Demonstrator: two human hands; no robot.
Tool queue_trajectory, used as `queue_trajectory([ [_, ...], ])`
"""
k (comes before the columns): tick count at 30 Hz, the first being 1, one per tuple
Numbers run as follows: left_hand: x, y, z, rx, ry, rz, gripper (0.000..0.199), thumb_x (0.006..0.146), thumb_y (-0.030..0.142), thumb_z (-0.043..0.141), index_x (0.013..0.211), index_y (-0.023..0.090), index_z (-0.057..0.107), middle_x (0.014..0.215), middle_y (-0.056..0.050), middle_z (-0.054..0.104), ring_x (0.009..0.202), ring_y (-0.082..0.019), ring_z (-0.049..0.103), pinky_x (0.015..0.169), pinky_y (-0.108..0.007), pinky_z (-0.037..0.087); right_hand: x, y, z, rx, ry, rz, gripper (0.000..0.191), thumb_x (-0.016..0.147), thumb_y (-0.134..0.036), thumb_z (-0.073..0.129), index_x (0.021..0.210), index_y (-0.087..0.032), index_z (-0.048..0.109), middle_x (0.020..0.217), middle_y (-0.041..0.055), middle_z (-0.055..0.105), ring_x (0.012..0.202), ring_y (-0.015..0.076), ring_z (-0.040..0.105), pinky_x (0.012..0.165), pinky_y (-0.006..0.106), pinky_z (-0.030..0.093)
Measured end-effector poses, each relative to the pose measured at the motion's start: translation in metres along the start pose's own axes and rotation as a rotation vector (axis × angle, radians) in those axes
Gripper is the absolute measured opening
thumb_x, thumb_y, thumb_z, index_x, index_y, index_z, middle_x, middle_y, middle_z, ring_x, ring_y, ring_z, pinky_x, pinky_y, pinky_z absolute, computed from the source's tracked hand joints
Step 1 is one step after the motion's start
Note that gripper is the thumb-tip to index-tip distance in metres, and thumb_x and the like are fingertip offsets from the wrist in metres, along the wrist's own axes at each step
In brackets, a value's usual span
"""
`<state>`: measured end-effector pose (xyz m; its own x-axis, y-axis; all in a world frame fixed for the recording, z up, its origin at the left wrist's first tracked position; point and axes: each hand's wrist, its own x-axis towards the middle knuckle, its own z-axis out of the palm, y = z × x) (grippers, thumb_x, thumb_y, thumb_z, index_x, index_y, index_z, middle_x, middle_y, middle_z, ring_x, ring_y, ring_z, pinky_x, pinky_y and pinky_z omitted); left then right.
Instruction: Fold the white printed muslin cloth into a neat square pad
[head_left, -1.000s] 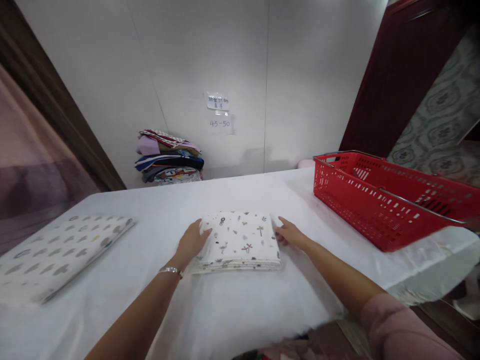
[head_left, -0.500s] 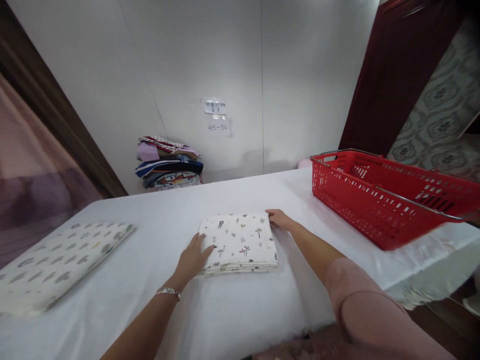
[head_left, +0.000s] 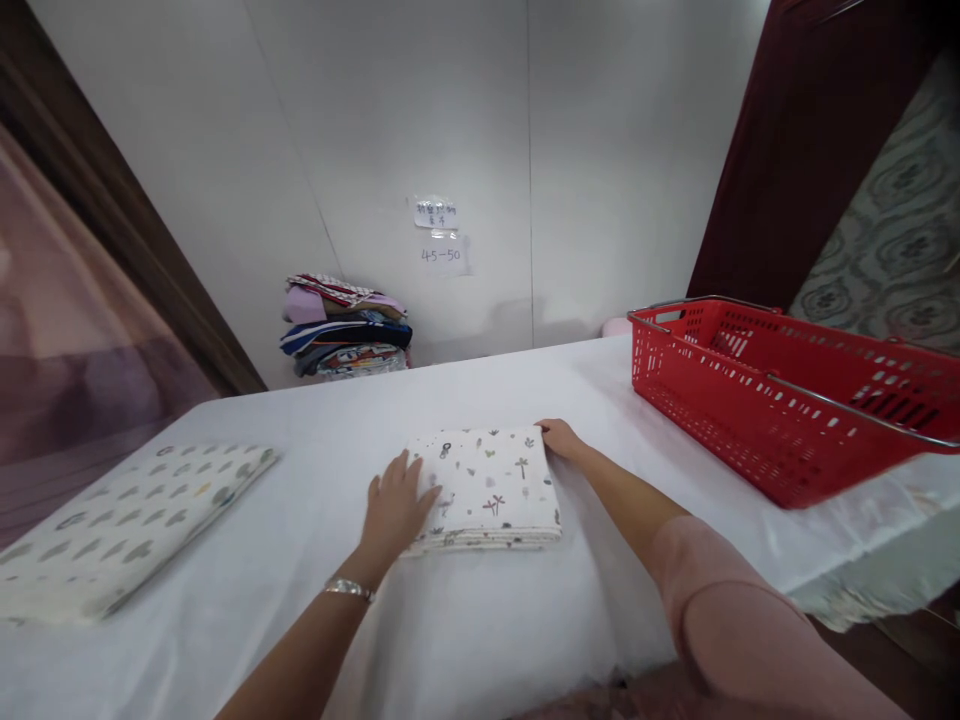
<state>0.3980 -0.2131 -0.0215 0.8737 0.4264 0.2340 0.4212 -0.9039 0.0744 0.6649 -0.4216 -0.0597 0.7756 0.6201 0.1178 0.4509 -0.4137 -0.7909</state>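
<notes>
A folded white cloth [head_left: 487, 485] printed with palm trees and other small motifs lies flat on the white-covered table in front of me. Its layered folds show along the near edge. My left hand [head_left: 396, 505], with a silver bracelet at the wrist, rests at the cloth's left side, fingers spread and the thumb over the print. At the far right corner, my right hand [head_left: 561, 440] has its fingers closed around the cloth's edge; the fingertips are partly hidden. Another folded cloth [head_left: 142, 515], white with grey cloud-like shapes, lies to the left.
On the right of the table [head_left: 330, 480] stands a red plastic basket [head_left: 720, 400] with metal handles. A stack of folded fabrics [head_left: 349, 325] sits at the back against the white wall, left of two paper notes [head_left: 442, 250]. Curtains [head_left: 112, 250] hang at the left.
My left hand has lifted slightly and spread its fingers further over the cloth's left edge. My right hand stays at the far right corner. The view has shifted a little.
</notes>
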Motion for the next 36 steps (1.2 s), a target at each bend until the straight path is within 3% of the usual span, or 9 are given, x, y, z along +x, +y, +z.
queue_trajectory([
  [2,-0.002,0.025,-0.002,-0.027,0.005,0.153,0.055,0.088,0.048,0.036,0.132,0.016,0.041,0.146,-0.012,0.029,0.135,-0.028,0.025,0.108,-0.05,0.022,0.0,0.002,0.0,-0.011,-0.01,-0.015,0.03,0.071,-0.013,0.049,0.09,-0.019,0.072,0.093,0.0033,0.07,0.089,0.02,0.061,0.081,0.027,0.044],
  [7,-0.01,0.077,0.012,-0.146,-0.165,0.513,0.062,0.088,0.058,0.029,0.139,0.022,0.032,0.15,-0.007,0.021,0.138,-0.025,0.018,0.111,-0.048,0.018,-0.001,0.004,0.0,-0.064,-0.044,-0.045,0.03,0.07,-0.013,0.051,0.092,-0.02,0.071,0.088,0.0002,0.07,0.083,0.017,0.061,0.075,0.023,0.044],
  [13,-0.019,0.079,0.022,-0.161,-0.197,0.595,0.059,0.091,0.055,0.023,0.141,0.025,0.026,0.149,-0.006,0.022,0.138,-0.023,0.016,0.112,-0.047,0.013,0.004,0.006,0.0,-0.186,0.044,0.004,0.028,0.072,-0.012,0.047,0.086,-0.02,0.069,0.09,0.0017,0.068,0.085,0.0173,0.058,0.075,0.024,0.041],
  [22,-0.024,0.079,0.023,-0.182,-0.17,0.584,0.059,0.091,0.055,0.023,0.141,0.025,0.027,0.149,-0.005,0.025,0.138,-0.022,0.018,0.113,-0.046,0.011,0.003,0.005,-0.012,-0.223,-0.021,-0.016,0.032,0.071,-0.011,0.05,0.093,-0.022,0.07,0.1,0.0009,0.067,0.094,0.0178,0.057,0.082,0.024,0.041],
  [25,-0.019,0.076,0.021,-0.244,-0.231,0.585,0.058,0.09,0.057,0.024,0.14,0.027,0.029,0.149,-0.004,0.026,0.138,-0.021,0.019,0.113,-0.045,0.013,0.002,-0.002,-0.022,-0.224,-0.065,-0.026,0.035,0.069,-0.009,0.051,0.096,-0.021,0.07,0.098,0.0007,0.068,0.093,0.0187,0.059,0.084,0.026,0.043],
  [27,-0.01,0.074,0.016,-0.294,-0.281,0.553,0.057,0.09,0.056,0.022,0.138,0.028,0.032,0.149,-0.004,0.026,0.138,-0.021,0.019,0.111,-0.044,0.017,0.002,-0.013,-0.024,-0.238,-0.027,-0.015,0.04,0.072,-0.01,0.049,0.107,-0.019,0.066,0.109,0.004,0.065,0.102,0.0212,0.056,0.091,0.031,0.041],
  [31,0.025,0.067,0.01,-0.257,-0.18,0.411,0.055,0.091,0.054,0.024,0.136,0.024,0.037,0.149,-0.006,0.025,0.138,-0.024,0.015,0.111,-0.049,0.015,-0.008,-0.044,-0.003,-0.282,0.042,-0.072,0.047,0.082,-0.023,0.046,0.129,-0.017,0.049,0.139,0.0075,0.042,0.128,0.023,0.035,0.107,0.036,0.026],
  [33,0.044,0.059,0.016,-0.172,-0.093,0.335,0.056,0.089,0.053,0.031,0.136,0.022,0.038,0.148,-0.008,0.025,0.138,-0.026,0.014,0.111,-0.051,0.01,-0.02,-0.057,0.016,-0.375,0.002,-0.159,0.054,0.084,-0.035,0.049,0.134,-0.017,0.043,0.145,0.0084,0.032,0.134,0.0249,0.023,0.11,0.039,0.018],
  [36,0.064,0.044,0.035,-0.094,-0.087,0.191,0.063,0.087,0.057,0.032,0.137,0.019,0.036,0.148,-0.011,0.026,0.138,-0.029,0.015,0.11,-0.053,0.009,-0.04,-0.06,0.041,-0.567,-0.082,-0.188,0.066,0.085,-0.048,0.046,0.137,-0.009,0.035,0.147,0.0165,0.025,0.136,0.0306,0.015,0.109,0.046,0.01],
])
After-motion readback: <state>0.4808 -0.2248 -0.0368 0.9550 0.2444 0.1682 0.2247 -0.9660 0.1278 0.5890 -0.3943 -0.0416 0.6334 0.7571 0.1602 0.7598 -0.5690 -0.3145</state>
